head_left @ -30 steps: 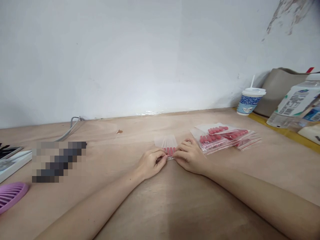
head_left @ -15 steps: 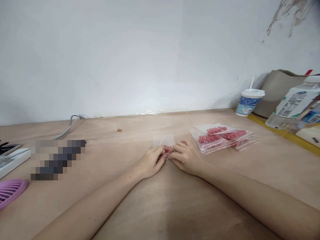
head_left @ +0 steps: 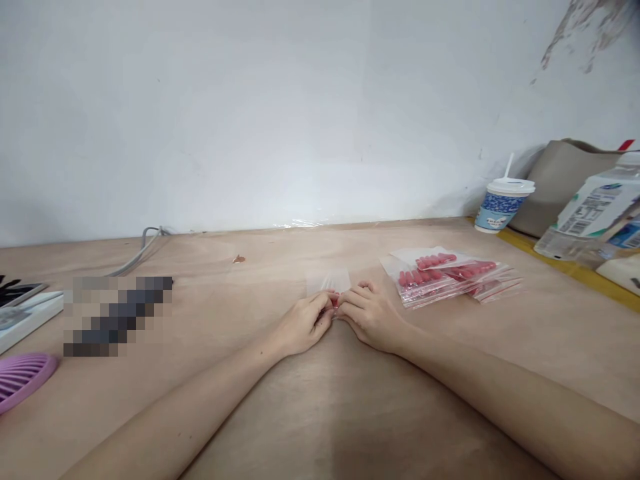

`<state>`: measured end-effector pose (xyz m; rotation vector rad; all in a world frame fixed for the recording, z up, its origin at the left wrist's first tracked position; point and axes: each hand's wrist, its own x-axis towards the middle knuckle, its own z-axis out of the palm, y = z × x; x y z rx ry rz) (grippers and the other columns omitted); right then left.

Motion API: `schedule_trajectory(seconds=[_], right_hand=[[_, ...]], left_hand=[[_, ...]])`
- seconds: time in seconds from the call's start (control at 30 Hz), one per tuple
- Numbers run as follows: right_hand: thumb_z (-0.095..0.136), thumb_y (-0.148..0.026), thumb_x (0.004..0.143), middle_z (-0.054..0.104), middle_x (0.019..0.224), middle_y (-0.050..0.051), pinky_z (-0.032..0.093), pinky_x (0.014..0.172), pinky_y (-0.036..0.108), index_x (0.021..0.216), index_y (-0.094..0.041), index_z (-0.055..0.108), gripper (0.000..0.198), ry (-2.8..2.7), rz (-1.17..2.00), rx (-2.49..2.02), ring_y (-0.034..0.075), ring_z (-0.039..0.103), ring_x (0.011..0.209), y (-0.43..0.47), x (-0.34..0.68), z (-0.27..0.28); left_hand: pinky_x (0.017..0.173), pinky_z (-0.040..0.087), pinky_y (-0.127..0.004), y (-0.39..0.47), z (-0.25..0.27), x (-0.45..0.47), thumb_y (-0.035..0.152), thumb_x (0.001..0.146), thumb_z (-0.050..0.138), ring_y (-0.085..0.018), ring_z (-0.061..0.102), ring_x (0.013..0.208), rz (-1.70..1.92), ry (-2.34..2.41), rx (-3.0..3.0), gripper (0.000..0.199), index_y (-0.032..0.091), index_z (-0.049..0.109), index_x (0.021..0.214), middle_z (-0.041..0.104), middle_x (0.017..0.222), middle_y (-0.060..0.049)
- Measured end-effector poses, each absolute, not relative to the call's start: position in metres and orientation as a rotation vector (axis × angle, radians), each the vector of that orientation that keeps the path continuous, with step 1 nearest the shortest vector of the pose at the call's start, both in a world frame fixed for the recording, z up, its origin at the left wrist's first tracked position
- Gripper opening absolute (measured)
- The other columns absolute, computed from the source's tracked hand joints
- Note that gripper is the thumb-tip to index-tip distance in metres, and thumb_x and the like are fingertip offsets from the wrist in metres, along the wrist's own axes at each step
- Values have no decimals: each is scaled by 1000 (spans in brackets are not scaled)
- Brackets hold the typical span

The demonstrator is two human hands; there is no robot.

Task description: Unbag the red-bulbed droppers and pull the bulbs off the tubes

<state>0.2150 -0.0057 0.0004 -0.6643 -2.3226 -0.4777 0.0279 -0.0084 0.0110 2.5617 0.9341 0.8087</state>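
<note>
A small clear plastic bag (head_left: 327, 279) lies on the table in front of me, with red pieces (head_left: 335, 301) showing between my fingers. My left hand (head_left: 309, 321) pinches the bag's near edge from the left, thumb and fingers pressed together. From the right, my right hand (head_left: 371, 313) grips the same edge with curled fingers, its tips close to the left ones. Most of the bag's near part is hidden under both hands. To the right of my right hand lies a pile of zip bags (head_left: 415, 299) holding several red, rounded pieces.
At the back right stand a paper cup (head_left: 503, 205) with a straw, a plastic bottle (head_left: 583, 217) and a grey bag (head_left: 545, 180). On the left are a blurred dark object (head_left: 120, 320), a purple slatted item (head_left: 27, 380) and a grey cable (head_left: 137, 257) by the wall.
My right fingertips have shifted slightly and curled in at the bag's edge. My left hand stays nearly in place. The whole view has moved a little.
</note>
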Motion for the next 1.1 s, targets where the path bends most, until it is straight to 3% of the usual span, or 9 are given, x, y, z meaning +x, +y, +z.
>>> schedule_trajectory(seconds=[0.33,0.57,0.67,0.77,0.83,0.9,0.97,1.1], right_hand=[[45,-17,87,60,87,6,35,69,29,78,-15,55,14,-2349,-320,-728,15,50,79,-5,210,3],[48,-16,83,58,106,9,40,72,32,79,-17,58,10,-2386,-353,-661,19,53,89,-10,213,5],[48,-14,82,54,114,10,44,74,32,82,-17,58,11,-2355,-212,-704,18,55,90,-13,223,6],[52,-17,80,55,114,8,47,72,27,76,-18,57,6,-2324,93,-737,15,58,88,-10,233,5],[53,-20,79,58,107,7,48,68,26,64,-17,54,15,-2252,196,-788,14,60,81,-4,237,2],[52,-20,79,59,102,8,48,69,29,62,-17,54,18,-2146,142,-863,15,60,81,3,240,-2],[53,-18,77,57,102,10,47,75,33,71,-17,59,9,-2046,-14,-934,19,56,90,8,242,-4],[55,-14,74,54,86,9,41,73,36,83,-18,65,14,-1996,-247,-1173,21,51,83,12,244,-4]], left_hand=[[58,43,-26,-13,6,29,20,87,36,-13,54,64,863,1108,2565,12,19,44,78,59,80,-3],[70,48,-30,-6,5,25,21,87,38,-16,61,83,1124,1252,2313,11,18,45,80,62,102,-8],[79,48,-32,-5,6,22,26,89,38,-17,60,94,1265,1292,2209,15,18,47,80,62,104,-8],[92,43,-38,-5,9,18,32,89,41,-19,55,107,1292,1291,2242,17,18,50,94,60,110,-9],[97,39,-42,-5,10,16,35,88,42,-22,48,117,1205,1315,2320,28,18,48,109,55,121,-11],[101,35,-45,-4,11,14,38,87,44,-25,39,125,1067,1326,2425,39,18,44,121,47,130,-12],[104,30,-48,-2,10,15,39,86,46,-26,35,128,903,1297,2528,45,18,42,125,45,132,-12],[106,20,-53,-4,12,17,39,86,46,-24,51,113,746,1265,2597,38,19,48,118,58,118,-9]])
